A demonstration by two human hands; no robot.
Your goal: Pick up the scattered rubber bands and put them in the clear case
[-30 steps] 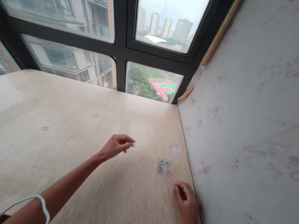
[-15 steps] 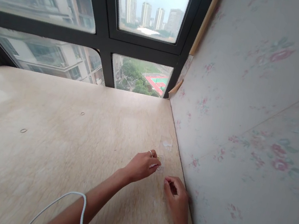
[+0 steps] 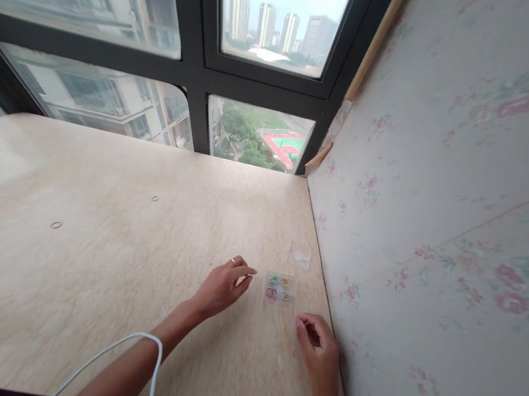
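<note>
A small clear box [image 3: 278, 305] with compartments sits on the sill between my hands. Ring-shaped bands lie sorted in it by colour: green bands [image 3: 274, 280], yellow bands [image 3: 285, 282], reddish bands [image 3: 271, 292] and pale brownish bands [image 3: 286, 298]. Just left of the box, my left hand [image 3: 221, 289] hovers with thumb and fingers apart; a finger ring is on it. To the box's lower right, my right hand [image 3: 320, 352] has thumb and forefinger pinched together. Whatever they may hold is too small to see.
Behind the box lies a clear plastic lid [image 3: 300, 254]. Two thin loose bands, one nearer [image 3: 55, 225] and one farther [image 3: 155, 198], rest on the marbled sill [image 3: 130, 270]. A white cable [image 3: 118, 342] loops over my left forearm. The flowered wall [image 3: 416, 264] borders the right side.
My left hand has drawn back leftward from above the box, uncovering the bands, and its fingers have parted. My right hand keeps its pinch near the box. The view has shifted slightly.
</note>
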